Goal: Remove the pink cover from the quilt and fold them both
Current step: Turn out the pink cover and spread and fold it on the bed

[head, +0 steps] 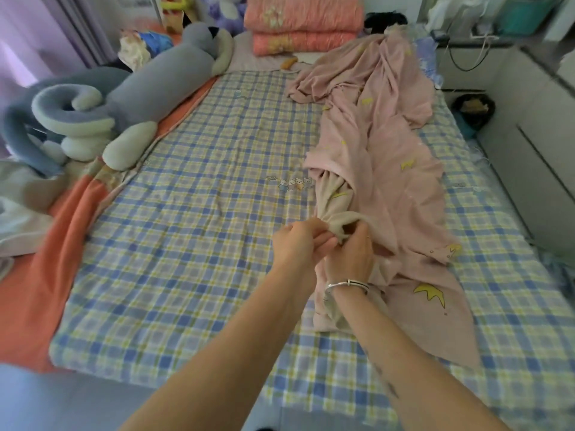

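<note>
Grips one bunched fold of the pink cover (389, 181) with left hand (295, 241) and right hand (350, 253), fingers curled, knuckles touching. Lies crumpled lengthwise along the right side of the checked quilt (202, 197), from near edge toward far right corner.

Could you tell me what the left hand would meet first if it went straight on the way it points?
The cover: the left hand pinches its bunched end, and more of it lies just beyond, though depth is unclear.

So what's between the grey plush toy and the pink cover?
Only the checked quilt, bare, between the plush toy and pink cover, in the head view.
</note>
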A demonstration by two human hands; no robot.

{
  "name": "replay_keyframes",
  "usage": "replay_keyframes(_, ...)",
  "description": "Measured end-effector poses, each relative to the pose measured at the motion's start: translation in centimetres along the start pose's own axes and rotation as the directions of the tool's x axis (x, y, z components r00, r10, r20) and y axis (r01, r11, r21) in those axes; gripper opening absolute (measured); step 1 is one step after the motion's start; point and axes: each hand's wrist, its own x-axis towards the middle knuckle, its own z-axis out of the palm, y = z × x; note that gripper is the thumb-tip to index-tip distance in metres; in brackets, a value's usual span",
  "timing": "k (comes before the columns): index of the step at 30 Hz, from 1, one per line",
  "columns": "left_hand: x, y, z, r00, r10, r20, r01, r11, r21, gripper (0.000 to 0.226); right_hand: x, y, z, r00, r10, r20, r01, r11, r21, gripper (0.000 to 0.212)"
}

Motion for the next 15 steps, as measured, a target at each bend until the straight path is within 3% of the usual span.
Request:
replay_keyframes(3,0.8,2.7,-1.7,0.995,0.074,-0.068,-0.073,0.997,0.016,0.014,1.0,-1.1,0.1,0.998,0.048,-0.049,-0.051,0.998,-0.047,0.019)
replay_keyframes(7,3.1,7.9,-5.7,0.974,0.130,-0.185,-0.136,0.990,-0.021,0.014,1.2,-0.9,-1.7,0.996,0.085,-0.020,-0.087,0.921,-0.381,0.027)
replay_keyframes(9,3.8,13.0,-6.3,0.958,0.238,-0.161,-0.250,0.967,-0.055,0.015,2.8,-5.4,-2.7,0.992,-0.122,-0.037,0.096,0.904,-0.418,0.023)
replay_keyframes(10,3.9,16.3,-6.3,0.936,0.323,-0.140,-0.339,0.935,-0.110,0.017,4.0,-9.1,-3.1,0.932,-0.333,-0.144,0.266,0.898,-0.351,0.021)
replay_keyframes(11,3.8,19.7,-6.1,0.905,0.406,-0.126,-0.424,0.884,-0.197,0.019,5.3,-13.0,-3.4,0.814,-0.507,-0.283,0.439,0.856,-0.273,0.021)
replay_keyframes(12,3.8,22.6,-6.4,0.875,0.468,-0.123,-0.483,0.834,-0.268,0.018,5.6,-16.4,-3.7,0.666,-0.629,-0.400,0.587,0.774,-0.238,0.023)
replay_keyframes(13,3.9,24.6,-7.4,0.849,0.509,-0.141,-0.527,0.805,-0.273,0.017,5.2,-18.2,-3.2,0.595,-0.671,-0.442,0.654,0.724,-0.219,0.026)
replay_keyframes(14,4.4,25.1,-9.4,0.844,0.506,-0.179,-0.534,0.824,-0.188,0.017,4.2,-18.4,-2.3,0.667,-0.634,-0.390,0.623,0.763,-0.174,0.027)
replay_keyframes(15,5.6,23.9,-12.2,0.852,0.464,-0.243,-0.491,0.868,-0.065,0.018,3.0,-16.7,-1.1,0.796,-0.531,-0.290,0.512,0.847,-0.146,0.026)
